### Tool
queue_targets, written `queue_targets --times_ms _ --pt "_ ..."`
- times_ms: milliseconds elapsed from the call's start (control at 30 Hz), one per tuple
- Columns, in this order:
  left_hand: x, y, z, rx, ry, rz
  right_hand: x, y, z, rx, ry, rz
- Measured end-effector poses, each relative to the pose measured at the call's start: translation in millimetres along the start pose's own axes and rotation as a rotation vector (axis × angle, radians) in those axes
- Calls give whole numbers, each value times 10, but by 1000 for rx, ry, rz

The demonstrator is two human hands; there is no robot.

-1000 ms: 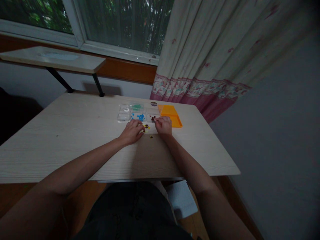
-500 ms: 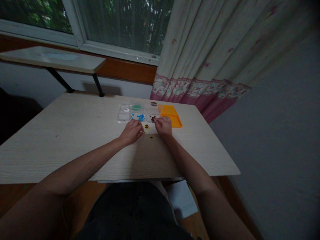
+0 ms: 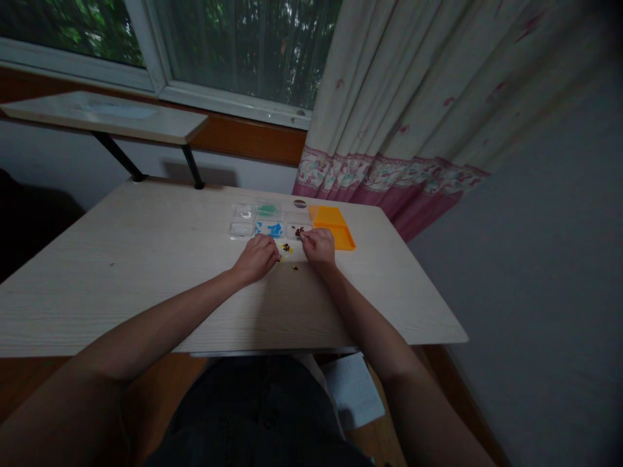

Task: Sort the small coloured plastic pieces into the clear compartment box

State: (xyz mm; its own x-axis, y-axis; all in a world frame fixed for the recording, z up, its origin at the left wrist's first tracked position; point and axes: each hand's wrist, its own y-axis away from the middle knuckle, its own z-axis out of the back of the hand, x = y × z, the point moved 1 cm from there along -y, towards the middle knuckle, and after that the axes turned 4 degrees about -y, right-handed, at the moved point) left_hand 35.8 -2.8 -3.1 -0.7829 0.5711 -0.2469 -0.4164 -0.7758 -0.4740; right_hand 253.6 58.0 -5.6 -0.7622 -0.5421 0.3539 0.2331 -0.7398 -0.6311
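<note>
- The clear tray (image 3: 242,228) lies on the desk (image 3: 195,266), just beyond both hands.
- In it, blue pieces (image 3: 275,229) sit ahead of the left hand, green pieces (image 3: 267,209) farther back, and brown pieces (image 3: 298,231) at the right hand's fingertips.
- The orange box (image 3: 344,238) is beside and beyond the right hand, which hides its near left part.
- A dark disc (image 3: 300,203) lies farther off, behind the tray.
- Yellow pieces (image 3: 286,248), with dark bits among them, lie between the hands; one loose bit (image 3: 294,268) is nearer the person.
- The shelf (image 3: 107,117) stands far beyond the left hand, the curtain (image 3: 389,117) beyond the right.
- The left hand (image 3: 257,257) rests beside the yellow pieces, fingers curled; its grip cannot be told.
- The right hand (image 3: 318,245) reaches the tray's near right compartment, thumb and fingers drawn together; whether they pinch a piece cannot be told.
</note>
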Motion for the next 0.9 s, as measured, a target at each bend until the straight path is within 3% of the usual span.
queue_targets --times_ms 100,267,433,900 --pt "6 -3 22 -35 23 38 96 18 35 15 12 46" --pt "81 -24 33 -158 166 85 386 64 66 90 -31 260" --pt "166 -60 -42 -245 334 99 586 78 85 68 -19 301" --pt "125 -100 -2 -160 516 176 689 128 131 58 128 453"
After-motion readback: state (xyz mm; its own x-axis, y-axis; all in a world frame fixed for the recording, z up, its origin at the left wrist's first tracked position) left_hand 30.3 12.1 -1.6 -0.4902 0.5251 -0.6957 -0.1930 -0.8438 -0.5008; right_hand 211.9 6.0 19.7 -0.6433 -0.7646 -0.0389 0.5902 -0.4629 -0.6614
